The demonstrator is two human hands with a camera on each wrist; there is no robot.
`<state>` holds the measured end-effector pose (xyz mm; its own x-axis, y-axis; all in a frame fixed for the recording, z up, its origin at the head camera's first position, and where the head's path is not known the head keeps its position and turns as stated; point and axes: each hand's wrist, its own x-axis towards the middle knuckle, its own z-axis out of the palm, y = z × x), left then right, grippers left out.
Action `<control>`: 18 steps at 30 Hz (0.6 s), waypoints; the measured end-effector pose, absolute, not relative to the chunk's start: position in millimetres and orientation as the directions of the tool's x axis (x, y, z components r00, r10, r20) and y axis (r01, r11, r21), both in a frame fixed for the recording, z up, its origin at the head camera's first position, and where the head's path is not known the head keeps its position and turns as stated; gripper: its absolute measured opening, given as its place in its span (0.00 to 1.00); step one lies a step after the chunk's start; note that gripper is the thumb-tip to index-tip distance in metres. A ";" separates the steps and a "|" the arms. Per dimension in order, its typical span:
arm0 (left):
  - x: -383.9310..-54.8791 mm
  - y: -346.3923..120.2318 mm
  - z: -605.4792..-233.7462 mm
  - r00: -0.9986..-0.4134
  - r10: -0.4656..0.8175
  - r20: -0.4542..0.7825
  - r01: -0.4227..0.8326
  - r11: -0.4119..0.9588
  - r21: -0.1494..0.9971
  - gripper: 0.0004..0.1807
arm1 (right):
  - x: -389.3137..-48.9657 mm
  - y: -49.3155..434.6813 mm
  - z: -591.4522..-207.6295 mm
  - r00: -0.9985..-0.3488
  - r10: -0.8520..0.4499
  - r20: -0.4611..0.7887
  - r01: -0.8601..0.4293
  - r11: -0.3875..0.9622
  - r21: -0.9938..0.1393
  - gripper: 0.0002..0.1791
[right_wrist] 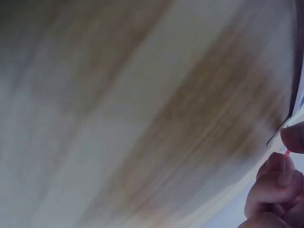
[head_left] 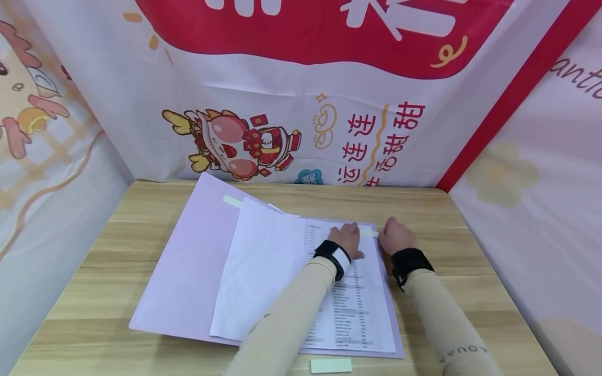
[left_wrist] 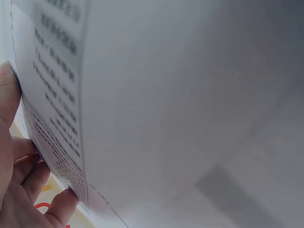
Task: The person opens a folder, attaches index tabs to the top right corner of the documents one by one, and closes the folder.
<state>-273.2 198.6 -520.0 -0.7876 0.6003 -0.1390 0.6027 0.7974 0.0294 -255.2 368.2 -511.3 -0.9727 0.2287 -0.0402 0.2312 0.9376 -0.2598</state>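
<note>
A light purple folder (head_left: 185, 271) lies spread on the table, with a white sheet (head_left: 263, 261) over its middle and a printed list (head_left: 348, 308) on its right side. My left hand (head_left: 346, 239) rests on the upper part of the printed list, fingers spread. Its fingers and thumb lie along the page in the left wrist view. At the folder's upper right edge, my right hand (head_left: 396, 237), fingers curled, holds the outer end of a pale green strip (head_left: 369, 233). This strip crosses from the list over the edge. Its held end is hidden by the fingers.
Another pale green strip (head_left: 232, 201) sits at the upper left, between sheet and folder. A third strip (head_left: 331, 365) lies near the folder's lower edge. The wooden table (head_left: 89, 292) meets printed fabric walls (head_left: 301, 89) at the back and sides.
</note>
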 end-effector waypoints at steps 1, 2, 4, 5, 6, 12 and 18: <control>-273.3 198.6 -519.7 -0.789 0.599 -0.138 0.601 0.799 0.028 0.43 | -255.6 366.8 -511.3 -0.973 0.227 -0.035 0.228 0.940 -0.253 0.09; -273.3 198.5 -519.3 -0.790 0.598 -0.136 0.600 0.799 0.028 0.43 | -255.6 365.2 -511.0 -0.974 0.225 -0.027 0.224 0.941 -0.252 0.09; -273.0 198.4 -518.6 -0.790 0.597 -0.138 0.599 0.800 0.027 0.44 | -256.0 362.2 -510.9 -0.977 0.212 -0.012 0.209 0.947 -0.244 0.10; -272.9 198.0 -518.2 -0.791 0.596 -0.139 0.598 0.801 0.029 0.44 | -256.4 360.1 -511.0 -0.979 0.204 -0.003 0.198 0.950 -0.240 0.10; -272.8 197.9 -517.9 -0.791 0.596 -0.138 0.598 0.801 0.030 0.43 | -257.0 358.1 -511.0 -0.981 0.195 0.003 0.189 0.951 -0.243 0.10; -273.2 198.1 -518.3 -0.794 0.592 -0.139 0.595 0.803 0.024 0.43 | -259.1 345.0 -510.5 -0.990 0.133 -0.052 0.142 0.955 -0.261 0.10; -275.6 199.7 -523.7 -0.793 0.593 -0.137 0.597 0.802 0.018 0.43 | -258.4 338.9 -512.5 -0.989 0.113 -0.096 0.133 0.963 -0.235 0.09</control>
<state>-275.6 199.7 -523.7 -0.7934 0.5931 -0.1367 0.5967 0.8023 0.0176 -258.4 338.9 -512.5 -0.9889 0.1131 -0.0964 0.1330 0.9629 -0.2348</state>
